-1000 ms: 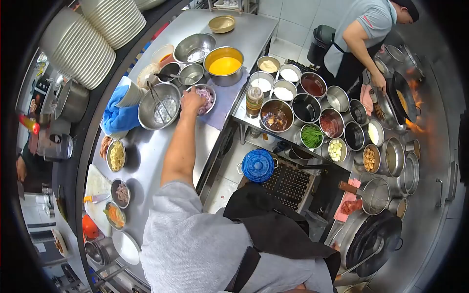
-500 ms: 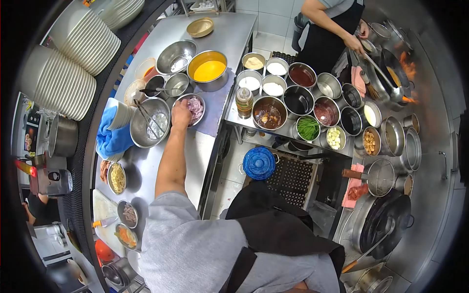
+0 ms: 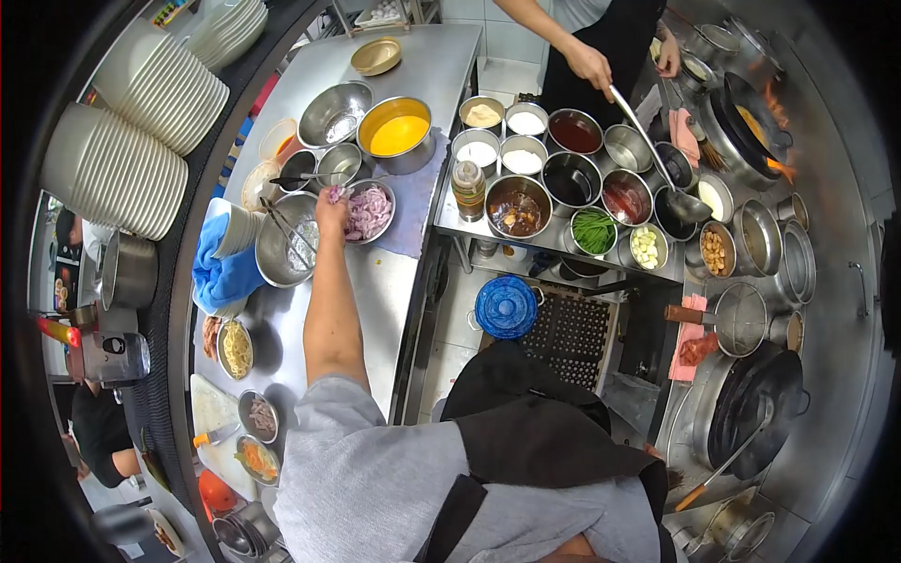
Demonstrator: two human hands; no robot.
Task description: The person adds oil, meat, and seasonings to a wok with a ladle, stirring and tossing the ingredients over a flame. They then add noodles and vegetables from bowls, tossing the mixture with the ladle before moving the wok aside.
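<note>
My left hand (image 3: pixel 332 212) is closed on some sliced onion (image 3: pixel 336 193) at the left rim of a metal bowl heaped with pink-purple sliced onion (image 3: pixel 371 212). Just left of the hand lies a wide steel bowl (image 3: pixel 272 259) with tongs (image 3: pixel 287 230) resting in it. Behind stand a small metal pot with a spoon (image 3: pixel 343 161) and a big pot of yellow liquid (image 3: pixel 398 134). My right hand does not show; the right side of my body is covered by the apron and sleeve.
A co-worker's hand (image 3: pixel 589 68) holds a long ladle (image 3: pixel 648 131) over the sauce pots. Flames rise by a wok (image 3: pixel 746 127) at the right. Bowls of noodles (image 3: pixel 236 349) and a knife (image 3: pixel 218 434) lie at the left. A blue-lidded pot (image 3: pixel 507 307) stands on the floor.
My left hand has lifted out of the onion bowl and moved left with onion in its fingers. The co-worker's ladle has swung from the wok to the sauce pots.
</note>
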